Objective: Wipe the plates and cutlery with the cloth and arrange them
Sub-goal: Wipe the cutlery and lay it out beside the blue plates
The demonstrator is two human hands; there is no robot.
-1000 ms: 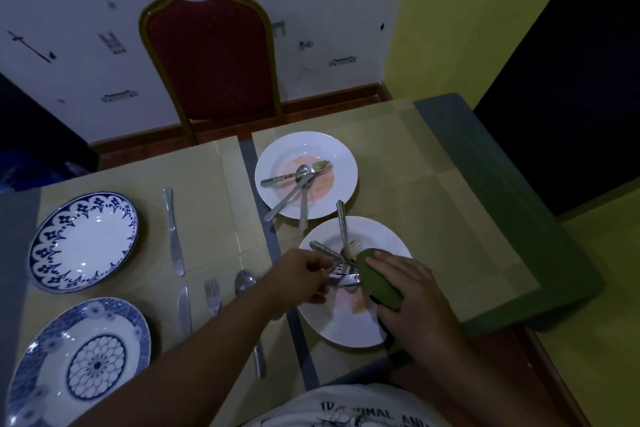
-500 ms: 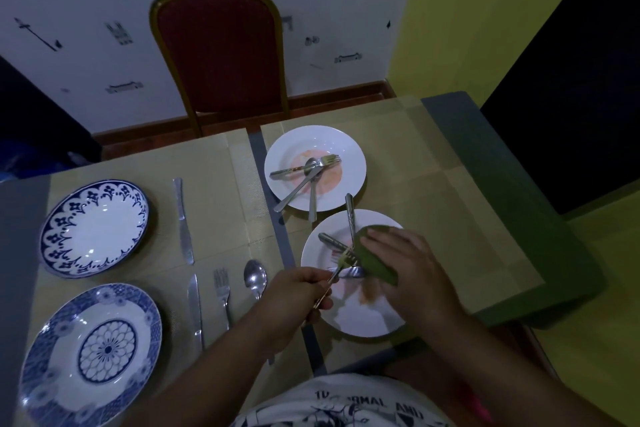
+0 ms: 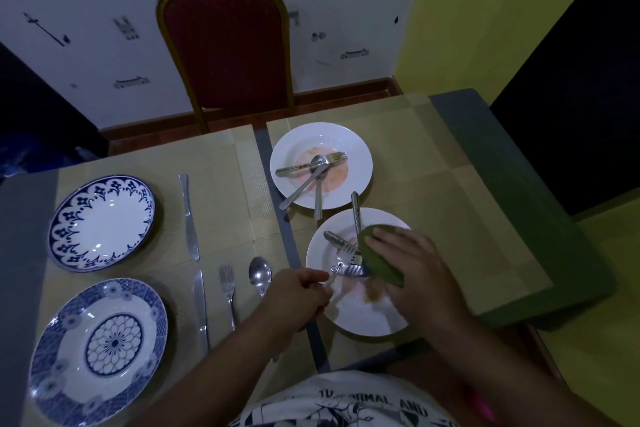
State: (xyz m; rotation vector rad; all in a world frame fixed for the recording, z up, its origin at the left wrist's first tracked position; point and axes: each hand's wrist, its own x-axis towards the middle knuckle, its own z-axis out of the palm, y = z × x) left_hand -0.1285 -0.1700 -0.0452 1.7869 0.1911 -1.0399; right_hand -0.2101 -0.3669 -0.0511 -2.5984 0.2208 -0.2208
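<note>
My left hand point(image 3: 297, 298) grips the handle of a fork point(image 3: 341, 262) whose tines lie over the near white plate point(image 3: 356, 316). My right hand point(image 3: 412, 274) holds a green cloth point(image 3: 377, 260) pressed on that plate beside the fork tines. More cutlery point(image 3: 356, 215) lies across the same stained plate. Behind it, a second white plate point(image 3: 353, 146) carries a fork and spoons point(image 3: 311, 174) over a pink smear. On the left mat lie two blue-patterned plates point(image 3: 100, 222) point(image 3: 98, 350), two knives point(image 3: 188, 215) point(image 3: 201, 305), a fork point(image 3: 228, 288) and a spoon point(image 3: 259, 272).
A red chair with a gold frame point(image 3: 225, 46) stands at the table's far side against the wall. Two tan placemats point(image 3: 467, 219) cover the grey-green table point(image 3: 519, 184), whose right edge drops off to a yellow floor.
My left hand has drawn the fork's handle back toward me. My right hand with the cloth has moved farther onto the near plate. The view has shifted slightly.
</note>
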